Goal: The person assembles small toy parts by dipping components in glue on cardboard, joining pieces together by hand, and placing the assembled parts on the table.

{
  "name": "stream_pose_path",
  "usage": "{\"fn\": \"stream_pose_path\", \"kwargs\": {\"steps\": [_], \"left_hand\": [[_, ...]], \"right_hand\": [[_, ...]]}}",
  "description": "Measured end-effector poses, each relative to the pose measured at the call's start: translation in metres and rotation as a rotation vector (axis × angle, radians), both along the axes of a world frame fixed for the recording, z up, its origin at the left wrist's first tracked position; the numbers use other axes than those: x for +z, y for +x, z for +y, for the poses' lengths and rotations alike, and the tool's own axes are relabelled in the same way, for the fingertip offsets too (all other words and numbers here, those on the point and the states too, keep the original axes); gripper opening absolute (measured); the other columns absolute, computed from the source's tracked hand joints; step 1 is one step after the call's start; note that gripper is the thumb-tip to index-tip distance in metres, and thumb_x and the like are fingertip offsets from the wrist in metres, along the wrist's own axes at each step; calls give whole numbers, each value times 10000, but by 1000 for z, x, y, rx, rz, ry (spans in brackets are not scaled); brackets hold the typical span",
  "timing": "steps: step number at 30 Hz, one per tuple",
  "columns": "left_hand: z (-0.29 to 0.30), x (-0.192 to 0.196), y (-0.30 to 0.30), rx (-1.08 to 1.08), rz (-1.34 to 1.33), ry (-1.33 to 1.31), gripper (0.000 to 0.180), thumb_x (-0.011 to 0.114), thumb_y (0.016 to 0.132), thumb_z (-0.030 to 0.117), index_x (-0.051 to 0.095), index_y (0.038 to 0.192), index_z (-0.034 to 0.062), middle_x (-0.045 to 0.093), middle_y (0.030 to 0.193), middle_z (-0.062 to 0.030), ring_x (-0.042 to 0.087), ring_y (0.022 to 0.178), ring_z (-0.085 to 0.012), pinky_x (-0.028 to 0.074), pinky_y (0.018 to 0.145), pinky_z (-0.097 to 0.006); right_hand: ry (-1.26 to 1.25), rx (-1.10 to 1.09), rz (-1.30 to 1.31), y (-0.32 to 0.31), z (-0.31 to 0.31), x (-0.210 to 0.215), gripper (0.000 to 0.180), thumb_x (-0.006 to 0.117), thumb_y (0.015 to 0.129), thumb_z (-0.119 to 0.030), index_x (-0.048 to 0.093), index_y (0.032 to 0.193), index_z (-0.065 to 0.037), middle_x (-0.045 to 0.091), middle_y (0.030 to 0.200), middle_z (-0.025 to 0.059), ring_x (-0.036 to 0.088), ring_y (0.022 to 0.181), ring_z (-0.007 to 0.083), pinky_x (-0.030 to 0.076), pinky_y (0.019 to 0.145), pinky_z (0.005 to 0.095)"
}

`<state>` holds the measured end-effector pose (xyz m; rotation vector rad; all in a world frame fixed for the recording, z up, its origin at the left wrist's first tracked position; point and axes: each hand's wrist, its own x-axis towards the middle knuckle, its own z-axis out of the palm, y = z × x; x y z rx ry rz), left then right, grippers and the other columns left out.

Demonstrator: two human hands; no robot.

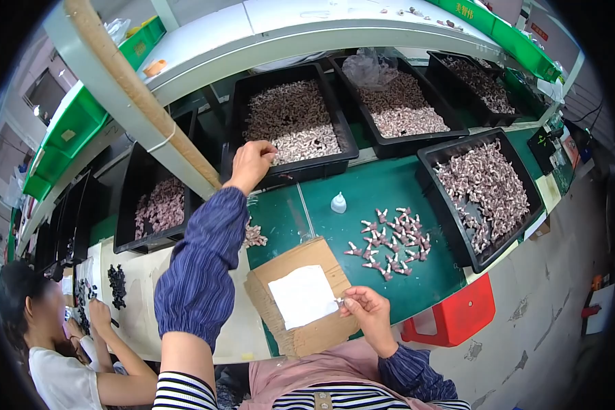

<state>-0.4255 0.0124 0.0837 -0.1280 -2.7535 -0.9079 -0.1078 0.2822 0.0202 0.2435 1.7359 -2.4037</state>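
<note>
My left hand point(251, 166) reaches over the near left corner of a black bin point(352, 130). Its fingers are curled together beside the small white pieces point(311, 143) in the bin's near part; whatever they hold is hidden. Darker brown pieces point(280, 102) fill the far part. With thumb and forefinger, my right hand point(370, 314) pinches a small white-tipped piece point(339, 301) over the right edge of a white sheet point(297, 294). Under the sheet lies a piece of brown cardboard point(324, 260). Several brown-and-white branched pieces point(389, 239) are spread on the green mat to the right.
A small white squeeze bottle point(338, 203) stands on the mat. Other black bins point(475, 256) of pieces surround the work area. A metal shelf post point(140, 102) rises beside my left arm. At the left, a co-worker point(61, 369) handles black parts point(117, 287). A red stool point(465, 314) sits below right.
</note>
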Motion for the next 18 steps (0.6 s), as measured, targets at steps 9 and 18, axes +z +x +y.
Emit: {"fn": "stream_pose_path", "kwargs": {"steps": [9, 18], "left_hand": [[49, -30, -75, -226, -379, -362, 826, 765, 775, 626, 542, 1460, 223, 512, 1429, -281, 519, 1297, -462, 410, 1098, -523], [42, -52, -93, -384, -631, -416, 861, 614, 812, 793, 430, 1521, 340, 249, 1603, -297, 326, 1405, -578, 264, 1175, -641]], "right_hand": [[4, -28, -54, 3, 9, -6, 148, 652, 985, -12, 673, 1120, 45, 714, 935, 65, 686, 799, 120, 575, 733, 254], [-23, -68, -68, 5, 13, -17, 145, 649, 990, -25, 677, 1112, 50, 718, 940, 65, 678, 788, 107, 573, 724, 246]]}}
